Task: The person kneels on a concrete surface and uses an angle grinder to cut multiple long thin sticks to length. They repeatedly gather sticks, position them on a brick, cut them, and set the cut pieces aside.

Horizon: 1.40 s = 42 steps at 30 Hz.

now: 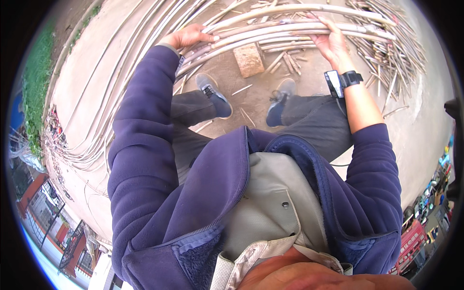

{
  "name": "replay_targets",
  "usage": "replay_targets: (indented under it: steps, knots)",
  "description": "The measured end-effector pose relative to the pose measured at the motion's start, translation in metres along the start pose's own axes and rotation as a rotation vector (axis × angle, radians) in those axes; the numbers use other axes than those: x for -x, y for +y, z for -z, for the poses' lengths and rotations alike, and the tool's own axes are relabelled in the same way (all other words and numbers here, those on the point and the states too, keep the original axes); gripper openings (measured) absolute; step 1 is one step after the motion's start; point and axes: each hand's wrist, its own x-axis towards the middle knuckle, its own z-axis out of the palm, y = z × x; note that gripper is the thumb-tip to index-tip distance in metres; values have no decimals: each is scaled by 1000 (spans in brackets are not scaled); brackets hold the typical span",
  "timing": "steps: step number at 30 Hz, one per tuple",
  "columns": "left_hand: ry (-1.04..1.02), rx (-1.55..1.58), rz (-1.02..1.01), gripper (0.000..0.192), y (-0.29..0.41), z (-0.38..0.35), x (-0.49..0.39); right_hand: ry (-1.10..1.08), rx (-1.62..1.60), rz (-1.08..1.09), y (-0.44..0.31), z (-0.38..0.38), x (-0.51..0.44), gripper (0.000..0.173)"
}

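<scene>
Several long, pale wooden poles (268, 35) run across in front of me as a loose bundle, bowed by the lens. My left hand (188, 35) grips the bundle's left part from above, its thumb pointing right along the poles. Farther right, my right hand (328, 41) is wrapped around some of them, palm turned up and thumb over the top. Which poles each hand bears cannot be told. Below the bundle, between my feet, a rough wooden block (249, 59) sits on the ground. A device is strapped to my right wrist.
A heap of short, thin sticks (389, 50) lies to the right, with small cut pieces (290, 63) near the block. Long thin poles (119, 65) spread over the concrete at left. My shoes (214, 94) flank the block. Grass (38, 83) borders the far left.
</scene>
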Motion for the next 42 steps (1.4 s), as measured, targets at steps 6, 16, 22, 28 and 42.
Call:
replay_targets:
  steps: [6, 16, 22, 28, 42]
  knots:
    - [-123, 162, -17, 51, 13, 28, 32, -44, 7, 53, -3, -18, 8, 34]
    - [189, -128, -279, 47, -5, -13, 20, -1, -3, 24, 5, -6, 4, 32]
    - [375, -508, -304, 56, -18, -50, 9, 78, -25, 0, 16, 13, -8, 21]
    - [393, -433, -384, 50, -17, -64, 10, 75, -56, 41, 22, 10, -4, 17]
    - [520, -464, -336, 43, -12, -77, 8, 14, -62, 30, 24, 16, -15, 20]
